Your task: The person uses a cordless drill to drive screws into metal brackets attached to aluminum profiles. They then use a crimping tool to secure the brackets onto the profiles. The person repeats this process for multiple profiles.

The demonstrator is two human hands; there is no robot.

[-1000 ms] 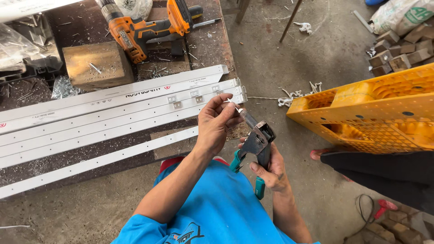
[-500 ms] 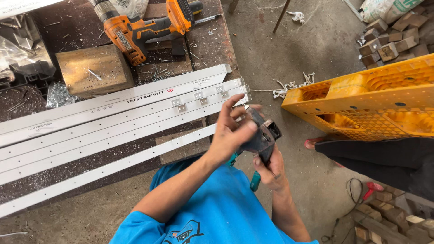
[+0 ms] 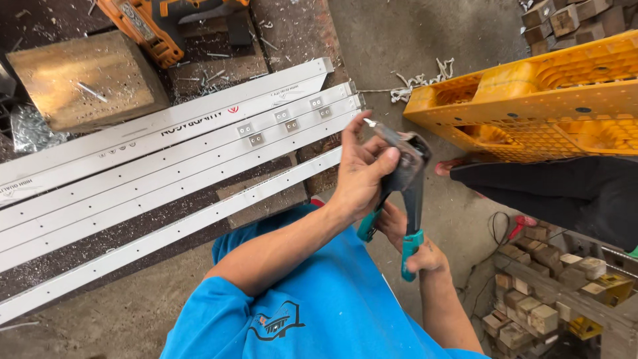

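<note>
The hand rivet gun with a black metal head and teal-sleeved handles (image 3: pixel 402 193) sits between my two hands, out past the end of the long white aluminium profiles (image 3: pixel 166 173) that lie side by side on the dark, swarf-strewn workbench (image 3: pixel 292 33). Going by size, the yellow plastic pallet (image 3: pixel 531 100) fills the upper right, the profiles cross the left half, a pale wooden block (image 3: pixel 86 80) stands behind them beside an orange cordless drill (image 3: pixel 159 26), and a stack of small wood offcuts (image 3: pixel 531 306) lies lower right. My left hand (image 3: pixel 362 176) is wrapped over the tool's head, fingers closed on it, thumb and forefinger at the nose where a thin rivet pin (image 3: pixel 369 123) seems to sit; my right hand (image 3: pixel 415 249) is closed on the lower handles. As I judge it, the step goes well if the pin is pushed fully and straight into the nose while the handles stay wide, the head held steady. As for markings, the top profile carries a line of dark printed lettering with a small red mark (image 3: pixel 232 110), and my blue shirt has a dark emblem (image 3: pixel 276 322).
</note>
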